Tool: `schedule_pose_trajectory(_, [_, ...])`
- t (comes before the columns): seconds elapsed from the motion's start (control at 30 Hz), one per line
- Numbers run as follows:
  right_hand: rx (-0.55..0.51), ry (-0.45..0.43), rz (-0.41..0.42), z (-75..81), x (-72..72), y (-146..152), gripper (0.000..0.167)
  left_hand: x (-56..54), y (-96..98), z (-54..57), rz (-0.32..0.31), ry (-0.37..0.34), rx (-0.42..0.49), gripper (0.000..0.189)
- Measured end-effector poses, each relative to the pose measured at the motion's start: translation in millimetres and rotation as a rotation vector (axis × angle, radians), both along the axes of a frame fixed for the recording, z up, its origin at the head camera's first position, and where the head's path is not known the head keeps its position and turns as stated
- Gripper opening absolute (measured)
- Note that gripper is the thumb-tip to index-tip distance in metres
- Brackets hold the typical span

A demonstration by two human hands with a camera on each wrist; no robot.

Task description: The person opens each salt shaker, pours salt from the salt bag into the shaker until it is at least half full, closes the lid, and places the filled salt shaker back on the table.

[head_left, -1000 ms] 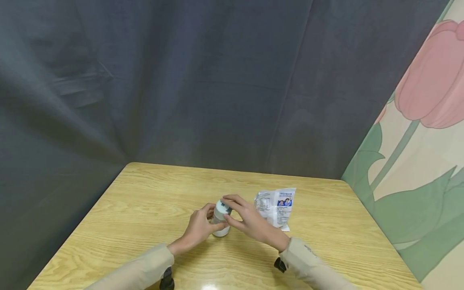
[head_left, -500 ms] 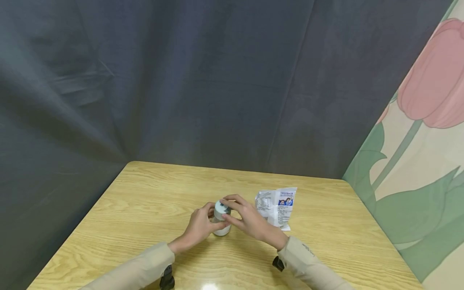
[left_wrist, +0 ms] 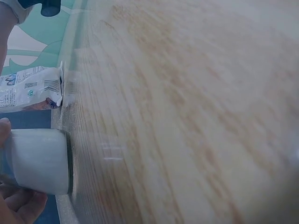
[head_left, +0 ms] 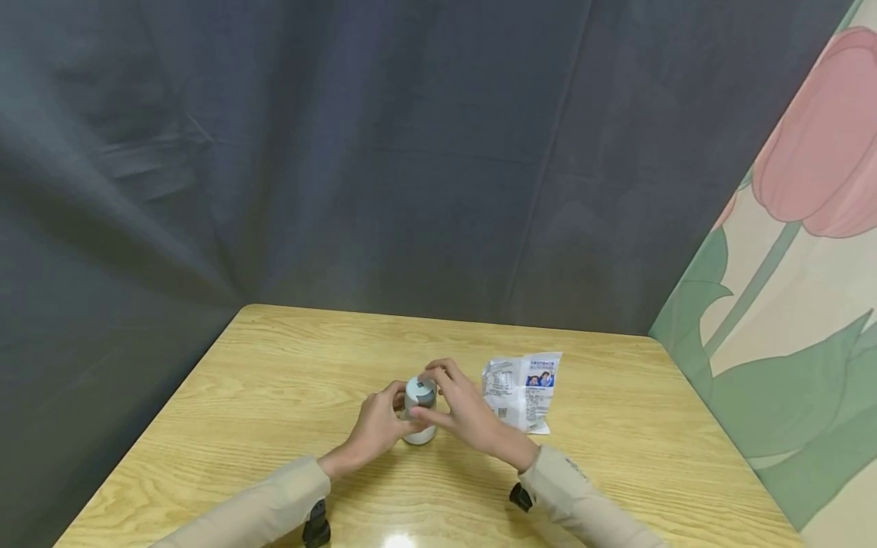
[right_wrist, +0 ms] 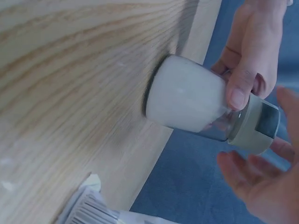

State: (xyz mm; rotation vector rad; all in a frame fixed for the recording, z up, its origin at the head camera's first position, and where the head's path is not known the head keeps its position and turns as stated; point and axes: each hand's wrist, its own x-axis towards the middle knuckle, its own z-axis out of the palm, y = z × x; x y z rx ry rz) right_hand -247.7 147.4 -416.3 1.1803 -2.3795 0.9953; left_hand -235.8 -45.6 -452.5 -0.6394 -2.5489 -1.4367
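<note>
A small glass seasoning jar point(right_wrist: 187, 95) with white contents stands upright on the wooden table point(head_left: 294, 380). Its pale green cap point(right_wrist: 245, 133) has a dark patch and sits on top. My left hand point(head_left: 375, 422) grips the jar, thumb across the near side of the glass. From the right, my right hand point(head_left: 474, 417) has its thumb and index finger around the cap; in the right wrist view the other fingers are bent and apart from it. Whether every fingertip touches the cap is hard to tell.
A crumpled white printed packet point(head_left: 522, 396) stands on the table behind my right hand. Dark cloth point(head_left: 411, 190) hangs beyond the table's far edge. A wall with painted tulips point(head_left: 788, 304) runs along the right side.
My right thumb has slid left across the front of the cap and the index finger has bent more. Left hand, jar and packet stay about where they were.
</note>
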Motion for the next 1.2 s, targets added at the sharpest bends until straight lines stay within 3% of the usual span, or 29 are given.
schedule_pose_trajectory(0.1, [0.035, -0.075, 0.023, 3.4, 1.9, 2.8, 0.053, 1.1, 0.1, 0.7, -0.008, -0.014, 0.008, 0.057])
schedule_pose_trajectory(0.23, [0.030, -0.145, 0.049, 4.7, 2.3, 4.3, 0.050, 1.8, -0.3, 1.7, -0.019, -0.048, 0.026, 0.060])
schedule_pose_trajectory(0.37, [-0.015, -0.113, 0.044, 1.9, 0.4, 2.5, 0.043, 2.3, -0.2, 2.7, -0.020, -0.063, 0.030, 0.061])
schedule_pose_trajectory(0.5, [-0.053, -0.029, -0.019, -2.6, -0.8, -3.3, 0.042, 2.4, 0.3, 2.7, -0.010, -0.061, 0.024, 0.059])
schedule_pose_trajectory(0.67, [-0.054, -0.061, -0.076, -4.4, -0.1, -8.8, 0.043, 1.2, 0.4, -0.1, -0.004, -0.027, 0.029, 0.053])
schedule_pose_trajectory(0.97, [-0.025, -0.167, 0.079, 4.4, 2.9, -1.0, 0.052, 1.7, -0.5, -2.2, -0.025, -0.009, 0.045, 0.051])
schedule_pose_trajectory(1.2, [-0.092, -0.113, 0.017, 3.1, 0.3, -6.1, 0.047, 1.6, -0.1, -1.0, -0.018, 0.002, 0.040, 0.050])
